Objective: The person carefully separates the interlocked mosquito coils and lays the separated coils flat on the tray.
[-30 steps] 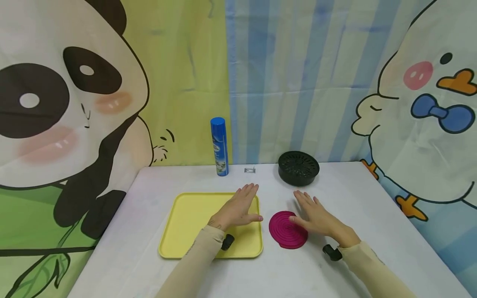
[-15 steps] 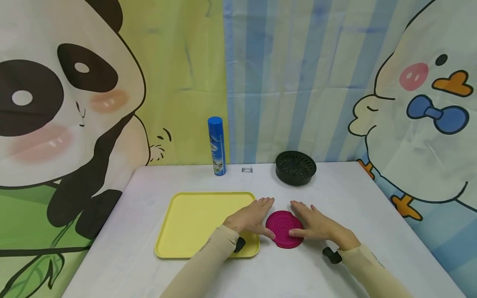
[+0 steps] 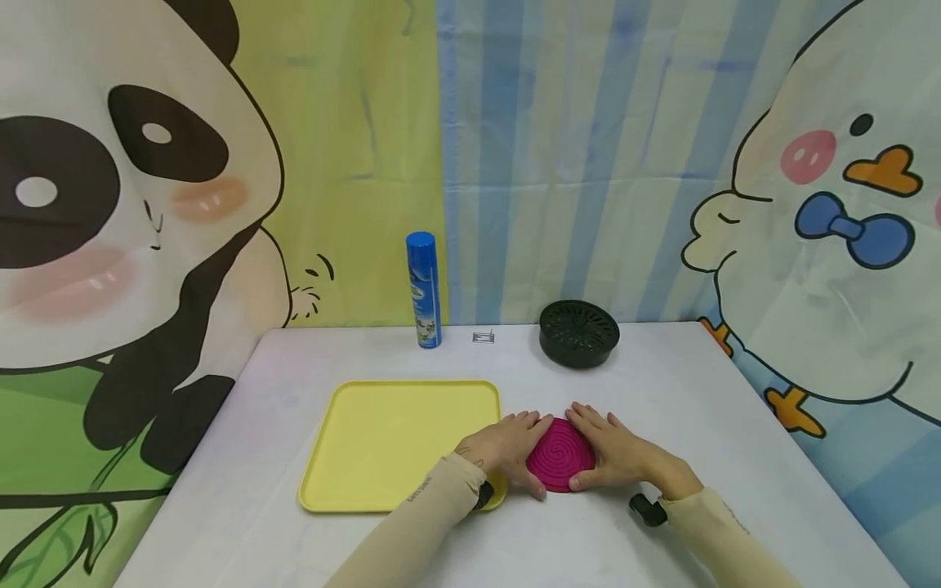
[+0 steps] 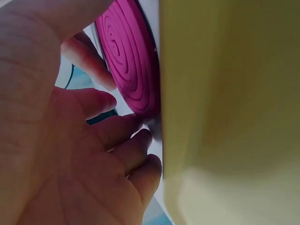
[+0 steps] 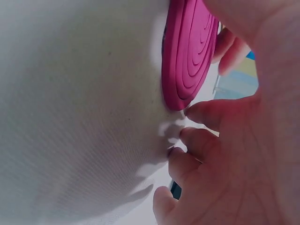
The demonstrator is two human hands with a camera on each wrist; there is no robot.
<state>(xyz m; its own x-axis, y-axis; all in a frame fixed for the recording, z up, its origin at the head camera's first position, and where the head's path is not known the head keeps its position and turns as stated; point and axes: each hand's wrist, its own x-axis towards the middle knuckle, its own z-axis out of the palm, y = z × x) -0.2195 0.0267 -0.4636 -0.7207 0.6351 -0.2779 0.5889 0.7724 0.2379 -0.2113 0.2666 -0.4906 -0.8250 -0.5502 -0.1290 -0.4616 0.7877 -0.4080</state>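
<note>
A magenta round disc (image 3: 560,456) with spiral ridges lies on the white table, between both hands. It looks like a thick coaster or trivet. Along its left side is my left hand (image 3: 507,449), fingers toward the far edge and thumb by the near edge. My right hand (image 3: 619,451) mirrors this on the right side. From the left wrist, the disc (image 4: 129,56) shows beyond loosely bent fingers (image 4: 126,150). In the right wrist view, the index fingertip meets or nearly meets the rim of the disc (image 5: 187,61). Neither hand plainly pinches it.
A yellow tray (image 3: 397,441) lies left of the disc, partly under the left forearm. Toward the back stand a blue spray can (image 3: 424,290) and a black round container with a patterned, slotted top (image 3: 579,333). Printed curtains (image 3: 515,163) hang behind the table.
Both hands have come down toward the disc. The left hand moved right and nearer from above the tray; the right thumb shifted from over the disc to its near edge.
</note>
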